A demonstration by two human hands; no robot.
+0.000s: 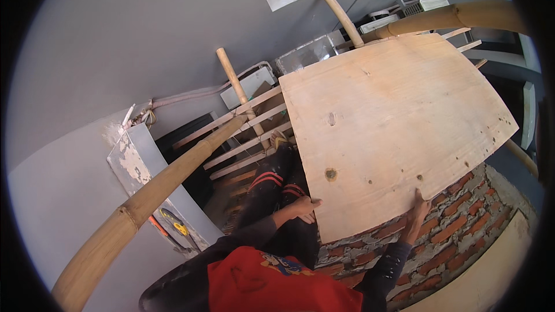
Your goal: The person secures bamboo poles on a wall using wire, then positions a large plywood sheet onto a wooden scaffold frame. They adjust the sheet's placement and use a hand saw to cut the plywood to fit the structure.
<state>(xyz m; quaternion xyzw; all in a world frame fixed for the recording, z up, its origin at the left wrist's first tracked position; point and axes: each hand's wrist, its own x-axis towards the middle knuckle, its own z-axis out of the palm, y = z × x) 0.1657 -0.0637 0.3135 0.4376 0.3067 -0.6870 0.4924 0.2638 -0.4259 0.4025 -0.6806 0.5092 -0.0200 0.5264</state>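
A large pale plywood sheet (pixel 399 121) spreads in front of me, tilted, with knots and a row of dark spots along its near right side. At its left edge, close to the near corner, my left hand (pixel 302 208) is closed on the board. Farther right, my right hand (pixel 418 211) grips the near edge, its thumb on the top face and its other fingers mostly hidden underneath. My legs, in dark trousers with red stripes, show left of the sheet, and one sandalled foot (pixel 278 138) rests by the wooden slats.
A thick bamboo pole (pixel 167 185) crosses at the left; another bamboo pole (pixel 433 20) runs behind the sheet. Wooden slats (pixel 237 147) with gaps lie below. A rough brick wall (pixel 451 228) stands at the near right. A yellow-and-black tool (pixel 175 221) lies on a pale ledge (pixel 139 150).
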